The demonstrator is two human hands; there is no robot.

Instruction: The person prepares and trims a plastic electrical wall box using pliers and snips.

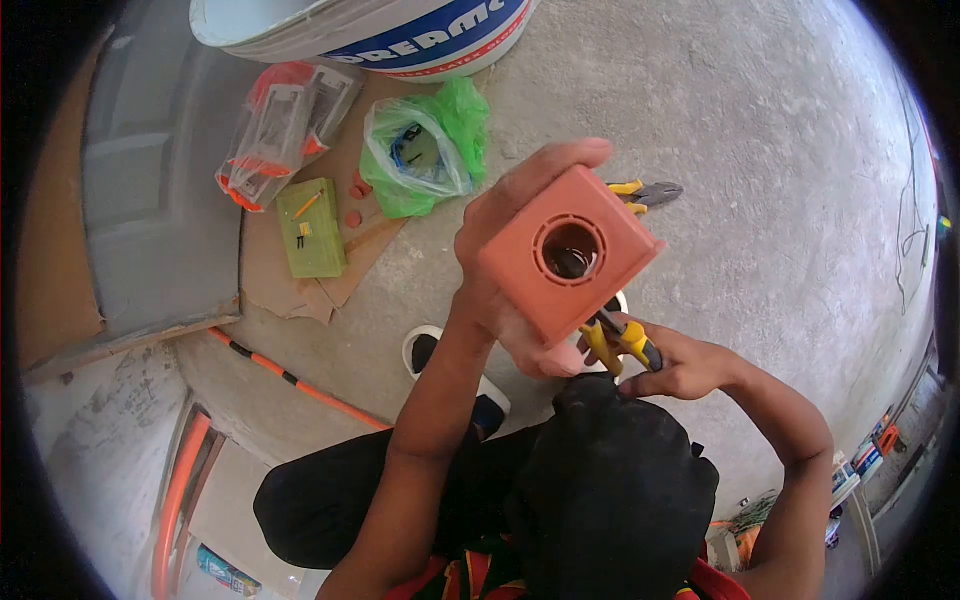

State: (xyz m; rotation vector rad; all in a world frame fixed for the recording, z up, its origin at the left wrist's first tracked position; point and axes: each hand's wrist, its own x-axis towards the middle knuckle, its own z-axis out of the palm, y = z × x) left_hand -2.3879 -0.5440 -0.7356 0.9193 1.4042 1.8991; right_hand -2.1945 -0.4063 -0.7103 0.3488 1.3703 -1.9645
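Bracing the orange box in my wide-spread left hand, likely for steadiness, I'm gripping yellow-handled pliers at its five o'clock in my curled right hand.

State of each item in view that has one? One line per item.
Orange box: gripped in left hand, round opening facing the camera
Held pliers: in right hand, handles apart, jaw tips hidden
Second pliers: lying on floor, partly hidden by the box
Green bag: open, contents showing
White bucket: no lid on the visible rim
Yellow-green case: looks shut
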